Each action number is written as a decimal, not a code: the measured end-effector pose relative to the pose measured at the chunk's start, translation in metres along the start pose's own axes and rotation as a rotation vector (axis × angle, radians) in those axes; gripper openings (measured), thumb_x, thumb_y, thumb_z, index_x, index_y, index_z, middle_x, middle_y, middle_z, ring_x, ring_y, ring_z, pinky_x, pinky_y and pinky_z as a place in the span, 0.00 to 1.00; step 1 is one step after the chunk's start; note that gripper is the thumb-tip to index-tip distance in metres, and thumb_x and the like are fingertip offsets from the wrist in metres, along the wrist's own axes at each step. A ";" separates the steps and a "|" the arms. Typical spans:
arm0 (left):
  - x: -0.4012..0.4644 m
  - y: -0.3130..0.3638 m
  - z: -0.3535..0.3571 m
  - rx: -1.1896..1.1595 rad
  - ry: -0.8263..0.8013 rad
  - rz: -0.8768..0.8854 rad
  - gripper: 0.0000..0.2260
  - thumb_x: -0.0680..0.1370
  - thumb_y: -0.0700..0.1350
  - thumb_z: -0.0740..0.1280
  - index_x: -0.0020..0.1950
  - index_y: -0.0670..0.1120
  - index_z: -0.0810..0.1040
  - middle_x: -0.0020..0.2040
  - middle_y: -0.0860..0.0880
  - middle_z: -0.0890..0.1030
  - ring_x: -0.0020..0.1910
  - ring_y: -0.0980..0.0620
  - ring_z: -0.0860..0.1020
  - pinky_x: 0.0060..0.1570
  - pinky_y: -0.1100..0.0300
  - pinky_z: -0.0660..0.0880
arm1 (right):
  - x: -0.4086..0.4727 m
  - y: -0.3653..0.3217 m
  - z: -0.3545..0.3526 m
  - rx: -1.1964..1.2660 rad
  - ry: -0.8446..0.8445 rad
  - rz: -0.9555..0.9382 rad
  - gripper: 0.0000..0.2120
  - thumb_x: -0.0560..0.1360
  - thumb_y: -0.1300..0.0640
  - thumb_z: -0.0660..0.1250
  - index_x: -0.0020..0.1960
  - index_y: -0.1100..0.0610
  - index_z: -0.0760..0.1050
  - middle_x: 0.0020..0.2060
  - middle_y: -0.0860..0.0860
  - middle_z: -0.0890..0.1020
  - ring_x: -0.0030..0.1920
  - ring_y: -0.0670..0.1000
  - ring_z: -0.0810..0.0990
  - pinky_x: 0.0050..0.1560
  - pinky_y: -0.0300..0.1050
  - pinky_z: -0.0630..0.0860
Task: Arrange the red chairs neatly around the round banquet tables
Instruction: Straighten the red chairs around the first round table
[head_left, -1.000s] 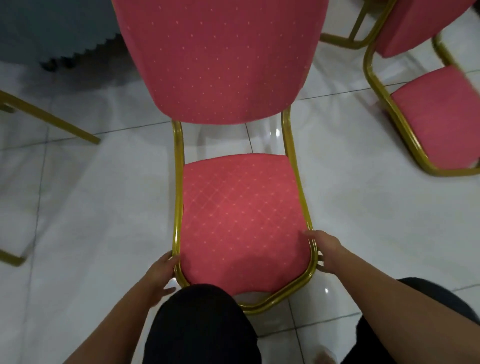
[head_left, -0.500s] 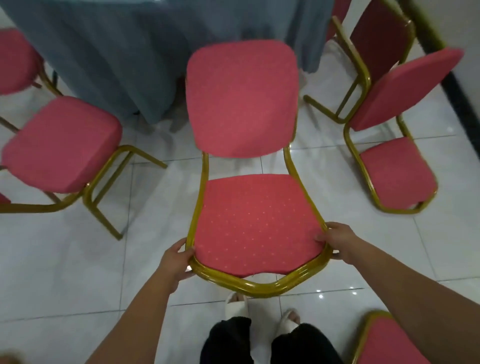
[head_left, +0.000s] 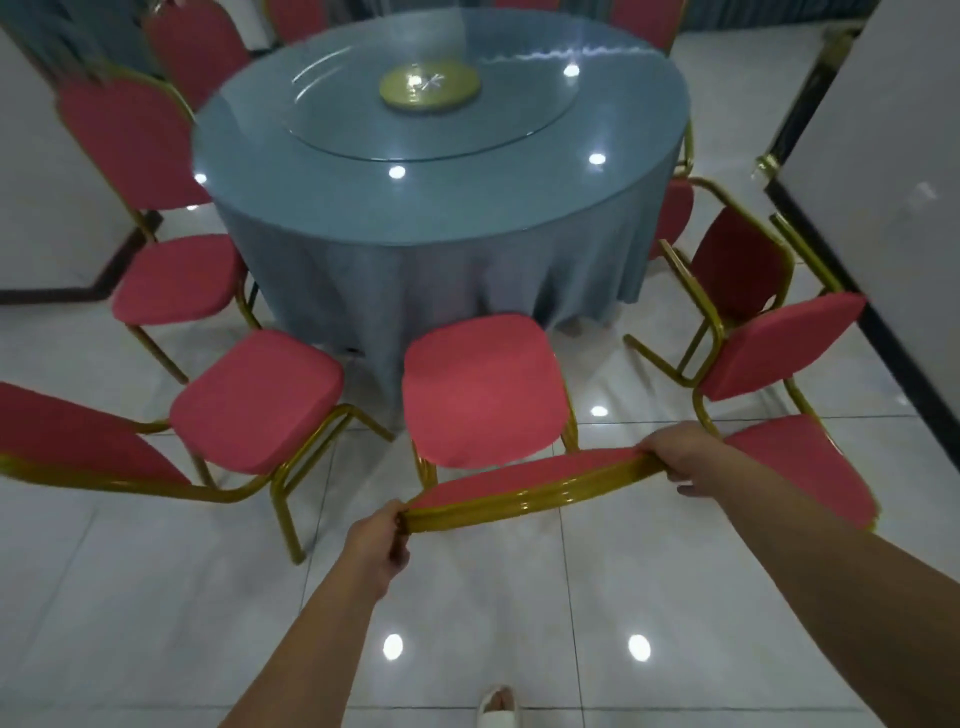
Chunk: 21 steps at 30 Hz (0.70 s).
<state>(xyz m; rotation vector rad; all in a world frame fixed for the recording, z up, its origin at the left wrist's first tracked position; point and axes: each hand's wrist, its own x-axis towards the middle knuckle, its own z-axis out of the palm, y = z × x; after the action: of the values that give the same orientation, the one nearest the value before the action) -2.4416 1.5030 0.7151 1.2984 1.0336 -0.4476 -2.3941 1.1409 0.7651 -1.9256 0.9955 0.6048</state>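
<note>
I hold a red chair with a gold frame; its seat (head_left: 524, 480) is seen almost edge-on and its backrest (head_left: 483, 389) points toward the round table (head_left: 441, 218), which is covered in blue cloth. My left hand (head_left: 376, 545) grips the seat's left front corner. My right hand (head_left: 680, 452) grips the right front corner. A second red chair (head_left: 254, 400) stands close on the left, and a third one (head_left: 805, 467) close on the right. Several more red chairs ring the table, one of them at the far left (head_left: 171, 278).
A glass turntable with a gold hub (head_left: 431, 88) lies on the table. A white partition with a dark base (head_left: 883, 171) stands at the right, another wall (head_left: 47, 234) at the left. The glossy white tiled floor (head_left: 519, 623) spreads around my slippered foot (head_left: 496, 706).
The view has lifted from the seat to the whole table. The chair in my hands has gone forward toward the tablecloth, and its seat now shows edge-on. Both hands keep their grip.
</note>
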 end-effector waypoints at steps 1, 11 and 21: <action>0.000 0.006 -0.003 -0.006 0.003 0.014 0.07 0.79 0.42 0.65 0.42 0.43 0.74 0.31 0.47 0.71 0.23 0.55 0.68 0.22 0.67 0.68 | -0.004 -0.010 0.002 -0.052 0.020 -0.034 0.12 0.76 0.55 0.69 0.54 0.61 0.74 0.44 0.57 0.74 0.42 0.54 0.73 0.41 0.47 0.72; -0.013 0.060 -0.005 0.387 -0.153 0.317 0.16 0.82 0.57 0.59 0.62 0.50 0.76 0.64 0.51 0.76 0.65 0.47 0.73 0.67 0.49 0.68 | -0.035 -0.034 0.028 -0.281 0.022 -0.426 0.19 0.83 0.42 0.53 0.59 0.53 0.75 0.55 0.53 0.79 0.54 0.53 0.76 0.57 0.50 0.71; -0.076 0.068 0.105 1.094 -0.140 1.032 0.32 0.71 0.63 0.60 0.74 0.54 0.69 0.73 0.52 0.71 0.72 0.48 0.67 0.72 0.46 0.63 | -0.043 0.034 -0.033 -0.071 -0.005 -0.544 0.25 0.79 0.41 0.62 0.74 0.47 0.67 0.74 0.49 0.68 0.73 0.51 0.65 0.71 0.50 0.64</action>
<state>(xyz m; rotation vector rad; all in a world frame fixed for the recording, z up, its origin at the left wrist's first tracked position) -2.3883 1.4039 0.8085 2.4840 -0.1995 -0.2649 -2.4456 1.1194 0.7974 -2.1355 0.4126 0.3294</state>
